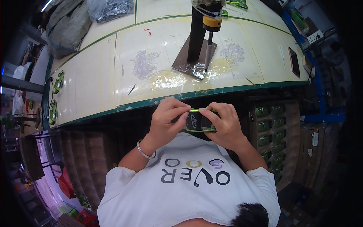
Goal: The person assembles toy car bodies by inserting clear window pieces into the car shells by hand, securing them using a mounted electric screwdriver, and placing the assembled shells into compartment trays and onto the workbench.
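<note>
Goggles (197, 125) with a bright green rim (194, 110) are held just off the near edge of the worktable (96, 72), about midway along it. The left hand (166, 116) pinches the rim narrowly between thumb and finger; the right hand (227, 123) grips just beside, around the right end. They look light, fairly stiff and smooth, perhaps slippery; the dark lens probably scratches easily, so the rim seems the safest hold.
</note>
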Motion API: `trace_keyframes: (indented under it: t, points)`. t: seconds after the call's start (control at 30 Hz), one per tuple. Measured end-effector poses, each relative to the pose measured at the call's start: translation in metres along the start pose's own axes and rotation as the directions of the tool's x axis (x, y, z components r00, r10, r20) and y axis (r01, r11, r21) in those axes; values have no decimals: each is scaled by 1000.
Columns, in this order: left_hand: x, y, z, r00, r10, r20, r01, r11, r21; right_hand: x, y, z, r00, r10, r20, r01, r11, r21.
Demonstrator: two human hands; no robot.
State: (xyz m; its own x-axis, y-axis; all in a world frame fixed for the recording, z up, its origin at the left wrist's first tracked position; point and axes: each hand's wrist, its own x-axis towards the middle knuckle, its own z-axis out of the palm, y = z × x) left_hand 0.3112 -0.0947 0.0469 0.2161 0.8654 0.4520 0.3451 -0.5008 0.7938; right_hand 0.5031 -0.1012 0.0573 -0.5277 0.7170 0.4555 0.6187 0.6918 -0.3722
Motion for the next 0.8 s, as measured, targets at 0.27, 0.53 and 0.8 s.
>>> trace_keyframes:
  t: [0.27, 0.53, 0.8]
  points:
    - [-3, -6, -9, 982, -126, 143, 161, 950, -267, -2, 0, 2, 1000, 23, 4, -23, 996, 88]
    - [-2, -2, -9, 967, -48, 248, 138, 923, -358, -1, -4, 5, 997, 45, 58, -54, 984, 170]
    - [-3, -7, -5, 963, -95, 254, 183, 918, -352, -3, -1, 13, 997, 70, 43, -79, 958, 275]
